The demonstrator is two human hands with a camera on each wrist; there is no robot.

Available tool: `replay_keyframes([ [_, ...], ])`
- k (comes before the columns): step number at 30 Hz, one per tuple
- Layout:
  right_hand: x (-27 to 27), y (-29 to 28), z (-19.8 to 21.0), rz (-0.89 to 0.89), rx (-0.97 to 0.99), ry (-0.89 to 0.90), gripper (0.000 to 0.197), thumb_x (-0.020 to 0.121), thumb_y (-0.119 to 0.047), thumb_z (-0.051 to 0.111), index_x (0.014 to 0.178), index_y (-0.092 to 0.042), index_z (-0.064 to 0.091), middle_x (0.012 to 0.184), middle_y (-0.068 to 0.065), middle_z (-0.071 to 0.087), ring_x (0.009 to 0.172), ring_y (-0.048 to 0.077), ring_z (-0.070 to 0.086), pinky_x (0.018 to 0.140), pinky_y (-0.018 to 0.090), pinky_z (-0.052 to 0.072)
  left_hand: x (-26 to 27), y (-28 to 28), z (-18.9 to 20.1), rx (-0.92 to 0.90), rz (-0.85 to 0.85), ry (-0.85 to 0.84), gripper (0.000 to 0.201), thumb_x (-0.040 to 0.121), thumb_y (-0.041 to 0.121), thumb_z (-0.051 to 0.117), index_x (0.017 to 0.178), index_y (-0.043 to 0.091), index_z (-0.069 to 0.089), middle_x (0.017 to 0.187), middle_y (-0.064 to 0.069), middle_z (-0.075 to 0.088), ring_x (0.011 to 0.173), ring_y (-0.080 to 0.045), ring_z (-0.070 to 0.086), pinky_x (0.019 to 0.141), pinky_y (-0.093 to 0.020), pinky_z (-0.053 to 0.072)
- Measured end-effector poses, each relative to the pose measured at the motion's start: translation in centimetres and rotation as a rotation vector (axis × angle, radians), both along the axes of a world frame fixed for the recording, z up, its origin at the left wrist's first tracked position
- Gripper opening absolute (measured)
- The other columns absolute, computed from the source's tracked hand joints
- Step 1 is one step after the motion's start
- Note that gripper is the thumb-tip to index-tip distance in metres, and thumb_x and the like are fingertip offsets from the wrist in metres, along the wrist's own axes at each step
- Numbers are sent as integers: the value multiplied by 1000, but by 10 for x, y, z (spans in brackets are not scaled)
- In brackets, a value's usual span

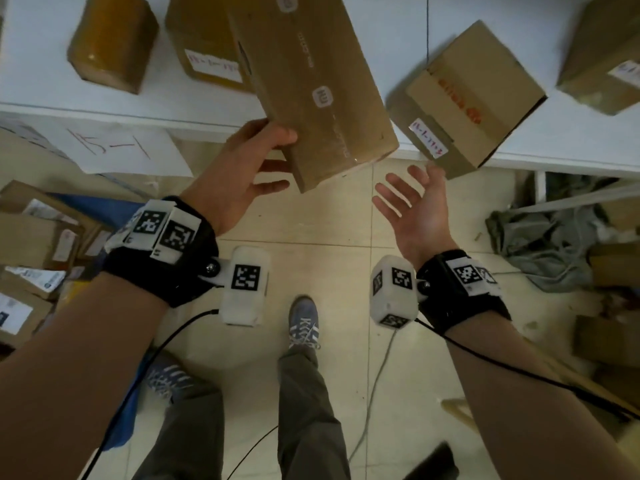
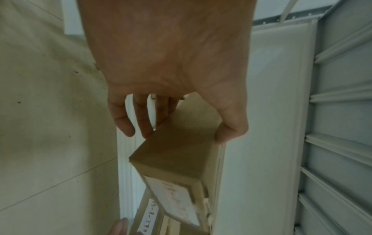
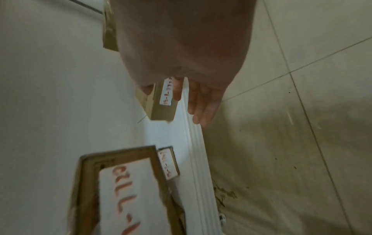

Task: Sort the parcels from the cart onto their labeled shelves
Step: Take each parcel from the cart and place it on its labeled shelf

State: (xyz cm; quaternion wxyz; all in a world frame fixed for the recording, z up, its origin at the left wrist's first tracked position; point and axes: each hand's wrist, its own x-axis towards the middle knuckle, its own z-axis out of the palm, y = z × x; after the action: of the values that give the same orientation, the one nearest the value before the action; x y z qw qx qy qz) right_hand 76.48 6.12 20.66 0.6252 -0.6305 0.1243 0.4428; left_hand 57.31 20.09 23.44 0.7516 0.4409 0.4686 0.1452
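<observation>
Parcel (image 1: 311, 81): long carton, tilted over shelf (image 1: 554, 140) edge; near end grasped by left hand (image 1: 239, 174). Right hand (image 1: 412, 206): released, palm up, empty.

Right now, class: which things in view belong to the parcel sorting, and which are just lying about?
Part of the job:
- long cardboard parcel, gripped by the left hand
- right hand, open, holding nothing
- labelled parcels on the white shelf, such as the angled one
- unsorted parcels at left

Just lying about:
- crumpled grey cloth
- cables on the floor
</observation>
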Motion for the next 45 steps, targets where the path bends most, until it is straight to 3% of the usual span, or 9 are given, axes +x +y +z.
replay_keyframes([
  [4, 40, 14, -7, -36, 42, -31, 45, 102, -42, 47, 141, -19, 49, 131, 12, 60, 112, 27, 68, 88, 40, 61, 38, 6, 8, 4, -13, -56, 10, 94, 35, 57, 102, 30, 61, 105, 6, 65, 100, -16, 67, 98, -47, 54],
  [9, 72, 28, -18, -66, 77, -4, 50, 100, -42, 51, 144, -17, 45, 139, 13, 50, 111, 28, 67, 78, 40, 63, 89, 13, 15, 20, -52, -50, 27, 98, 39, 52, 122, 26, 55, 107, 5, 65, 106, -19, 67, 95, -45, 56],
  [22, 155, 33, -18, -211, 247, -6, 52, 99, -44, 51, 145, -19, 43, 139, 8, 55, 117, 30, 65, 96, 48, 57, 185, 18, 16, 10, -140, 8, 48, 100, 49, 41, 136, 19, 49, 111, -1, 63, 106, -25, 67, 79, -43, 62],
  [28, 151, 35, -19, -36, 193, 22, 50, 98, -46, 54, 137, -14, 55, 130, 14, 62, 111, 31, 69, 80, 38, 61, 218, 21, -4, -75, -160, 77, 51, 98, 50, 47, 137, 18, 50, 124, -6, 62, 104, -27, 68, 71, -38, 62],
  [33, 140, 41, -29, 35, 180, 121, 49, 98, -47, 55, 136, -16, 58, 125, 18, 65, 109, 34, 71, 95, 48, 58, 224, 30, -29, -37, -87, 182, 41, 101, 42, 46, 133, 17, 52, 112, -2, 63, 101, -25, 70, 80, -41, 62],
  [37, 131, 49, -33, 32, 170, 45, 25, 101, -29, 58, 120, -13, 65, 95, 3, 77, 90, 24, 75, 101, 48, 54, 208, 40, -44, -36, -6, 155, 37, 98, 39, 56, 129, 19, 55, 107, 2, 67, 103, -18, 68, 94, -37, 56],
  [40, 123, 52, -37, -27, 166, 56, 39, 97, -30, 61, 130, -9, 60, 124, 14, 66, 101, 28, 66, 105, 41, 52, 195, 37, -47, -20, -38, 156, 38, 97, 43, 56, 129, 22, 55, 117, 4, 65, 111, -16, 61, 101, -35, 48],
  [42, 116, 50, -41, -68, 163, 36, 34, 96, -27, 60, 125, -8, 61, 128, 16, 64, 103, 29, 65, 100, 39, 56, 187, 33, -47, 7, -55, 181, 23, 98, 44, 55, 114, 28, 58, 115, 7, 61, 112, -13, 57, 105, -34, 46],
  [45, 100, 42, -47, -118, 75, -29, 22, 96, -23, 58, 114, -10, 61, 110, 10, 65, 90, 22, 67, 74, 30, 60, 170, 23, -48, 14, -54, 167, 8, 99, 41, 55, 99, 33, 55, 104, 11, 57, 112, -16, 58, 100, -28, 47],
])
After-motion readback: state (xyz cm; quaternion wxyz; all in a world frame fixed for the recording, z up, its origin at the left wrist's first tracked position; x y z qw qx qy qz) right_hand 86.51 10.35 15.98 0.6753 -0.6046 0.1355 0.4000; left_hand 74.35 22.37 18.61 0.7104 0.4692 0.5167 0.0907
